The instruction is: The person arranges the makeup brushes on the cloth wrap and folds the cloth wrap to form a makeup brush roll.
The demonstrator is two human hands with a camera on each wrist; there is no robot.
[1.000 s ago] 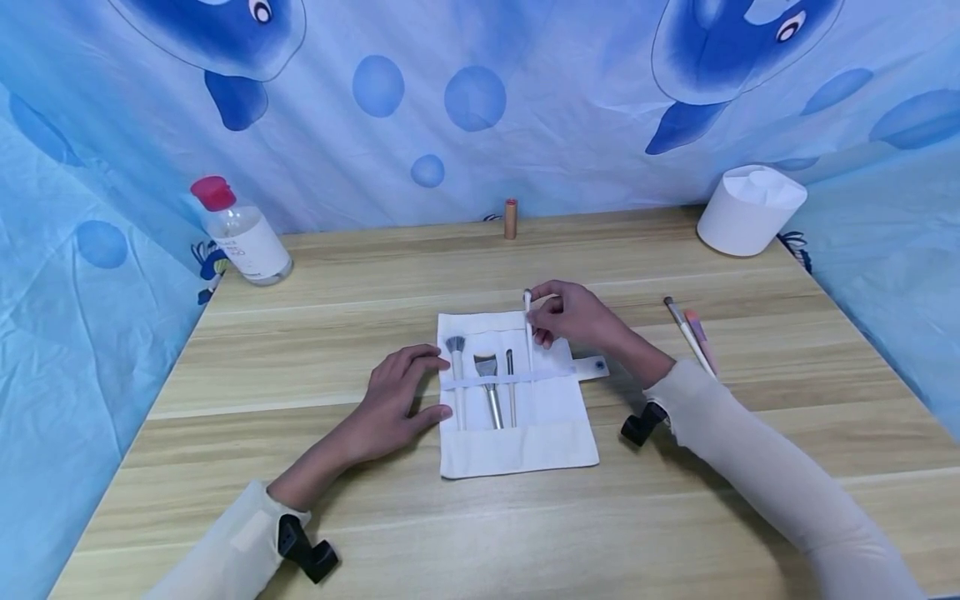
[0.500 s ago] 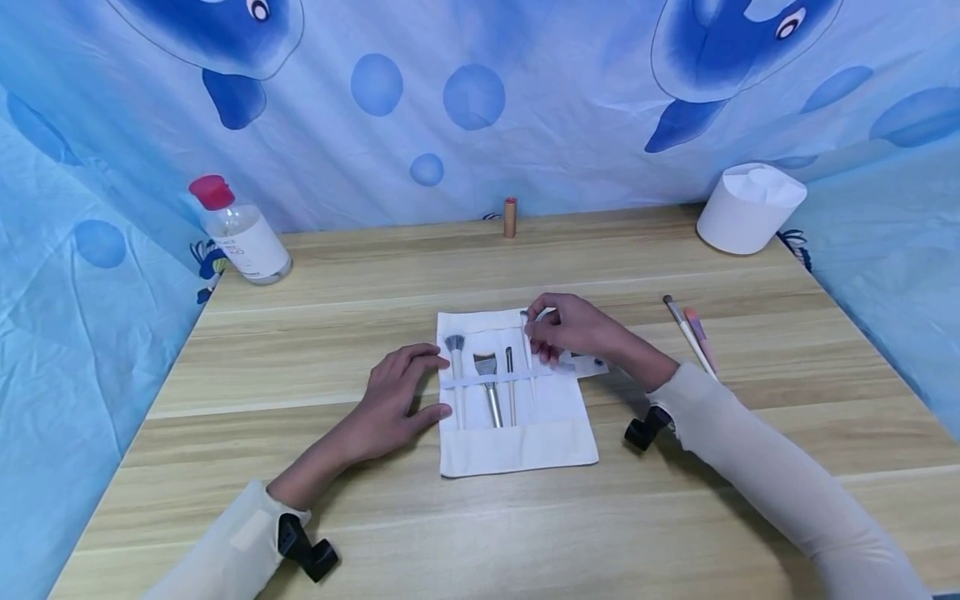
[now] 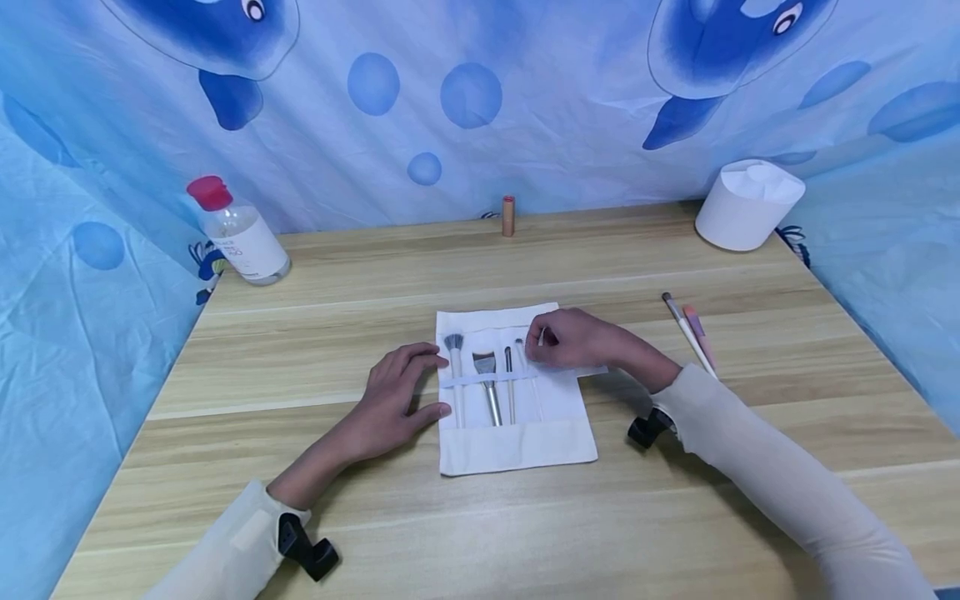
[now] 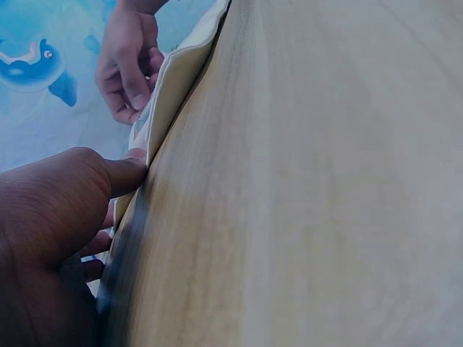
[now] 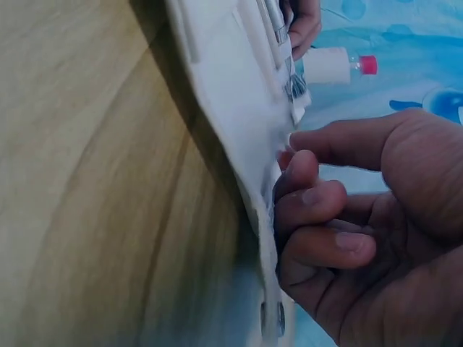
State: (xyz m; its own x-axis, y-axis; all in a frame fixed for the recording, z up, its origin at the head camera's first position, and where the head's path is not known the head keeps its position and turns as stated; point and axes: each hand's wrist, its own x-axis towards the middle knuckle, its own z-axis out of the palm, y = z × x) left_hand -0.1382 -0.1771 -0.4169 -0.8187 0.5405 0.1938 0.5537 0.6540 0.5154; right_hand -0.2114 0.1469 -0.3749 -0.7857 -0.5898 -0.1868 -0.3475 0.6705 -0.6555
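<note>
A white fabric brush roll [image 3: 517, 450] lies unfolded on the table, with several makeup brushes tucked under its elastic band. They include a fluffy brush [image 3: 454, 342] at the left, a wide flat brush [image 3: 485, 363] and a thin dark-tipped brush [image 3: 509, 360]. My left hand [image 3: 397, 396] rests at the roll's left edge, thumb and fingers spread and touching the cloth. Over the roll's right side, my right hand [image 3: 573, 337] pinches a slim white makeup brush [image 3: 521, 346] just below its head. In the right wrist view, the pinched spot is blurred and partly hidden by the fingers [image 5: 315, 199].
Two more brushes [image 3: 686, 329] lie to the right of the roll. A clear bottom-heavy bottle [image 3: 251, 246] with a red cap stands back left. A brown lipstick-like tube [image 3: 508, 217] stands at the rear edge, and a white paper roll [image 3: 750, 206] sits back right.
My right hand has moved down toward me, and the slim white brush has slid with it, lower under the elastic band. The left hand stays in place.
</note>
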